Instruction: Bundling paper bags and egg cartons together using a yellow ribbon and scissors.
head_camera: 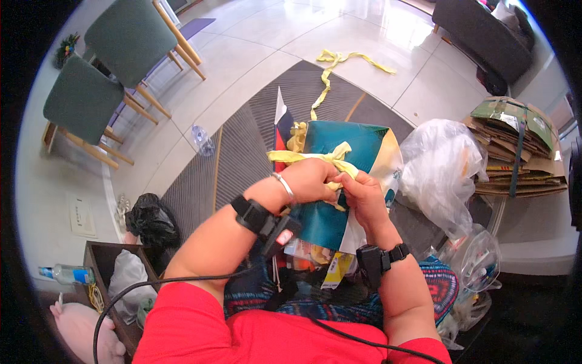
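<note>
My left hand (313, 180) and my right hand (366, 196) meet over a teal and cream paper bag or carton (348, 136) right in front of me. Both are shut on a pale yellow cloth strip (338, 157), which crosses the bundle and has a loop or knot standing up at the fingers. How the strip passes beneath is hidden. Crumpled tan paper (298, 136) and a red and navy panel stick out along the bundle's left side. A card with a yellow and white label (337, 270) and other flat packaging show at its near end.
A second yellow strip (326, 82) trails across the striped rug (254, 136) onto the tiles. Clear plastic bags (436, 168) and strapped flattened cardboard (518, 150) lie right. At left are a plastic bottle (202, 141), a black bag (154, 220), chairs (127, 41) and an open drawer (97, 255).
</note>
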Demonstrator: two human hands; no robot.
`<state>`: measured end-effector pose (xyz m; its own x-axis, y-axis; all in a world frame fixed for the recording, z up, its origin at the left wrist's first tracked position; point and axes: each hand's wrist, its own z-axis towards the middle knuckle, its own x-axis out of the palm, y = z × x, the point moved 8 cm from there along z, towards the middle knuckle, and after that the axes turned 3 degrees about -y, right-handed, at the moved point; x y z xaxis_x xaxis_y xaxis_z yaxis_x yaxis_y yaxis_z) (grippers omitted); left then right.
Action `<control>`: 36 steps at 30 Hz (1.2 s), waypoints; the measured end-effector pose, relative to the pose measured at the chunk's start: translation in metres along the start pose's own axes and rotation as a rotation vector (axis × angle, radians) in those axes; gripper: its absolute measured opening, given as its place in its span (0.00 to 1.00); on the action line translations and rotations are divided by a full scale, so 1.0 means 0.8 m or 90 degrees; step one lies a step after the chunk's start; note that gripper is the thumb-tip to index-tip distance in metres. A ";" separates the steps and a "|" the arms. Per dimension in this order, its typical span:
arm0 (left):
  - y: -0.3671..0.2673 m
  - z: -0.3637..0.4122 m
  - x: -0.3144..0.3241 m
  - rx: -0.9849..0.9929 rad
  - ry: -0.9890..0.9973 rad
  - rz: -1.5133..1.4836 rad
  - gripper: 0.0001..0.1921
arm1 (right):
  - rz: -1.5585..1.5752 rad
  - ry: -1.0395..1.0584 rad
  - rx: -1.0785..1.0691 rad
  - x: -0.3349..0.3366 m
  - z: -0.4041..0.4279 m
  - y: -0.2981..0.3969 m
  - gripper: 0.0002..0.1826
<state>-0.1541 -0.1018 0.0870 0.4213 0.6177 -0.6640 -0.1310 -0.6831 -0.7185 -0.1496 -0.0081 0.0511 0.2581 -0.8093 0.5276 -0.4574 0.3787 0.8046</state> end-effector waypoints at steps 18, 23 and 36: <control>-0.029 0.001 -0.013 0.137 -0.104 0.317 0.05 | 0.015 0.061 0.008 -0.015 0.007 -0.005 0.13; -0.047 -0.007 -0.009 0.310 0.015 0.418 0.14 | 0.003 0.030 0.014 -0.018 0.007 -0.009 0.13; -0.019 -0.022 -0.038 0.131 -0.087 -0.296 0.10 | -0.059 0.020 -0.012 -0.014 0.004 -0.001 0.15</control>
<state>-0.1491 -0.1172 0.1220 0.3583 0.8916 -0.2768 -0.1380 -0.2426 -0.9603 -0.1549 -0.0011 0.0436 0.3256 -0.8268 0.4586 -0.4148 0.3110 0.8551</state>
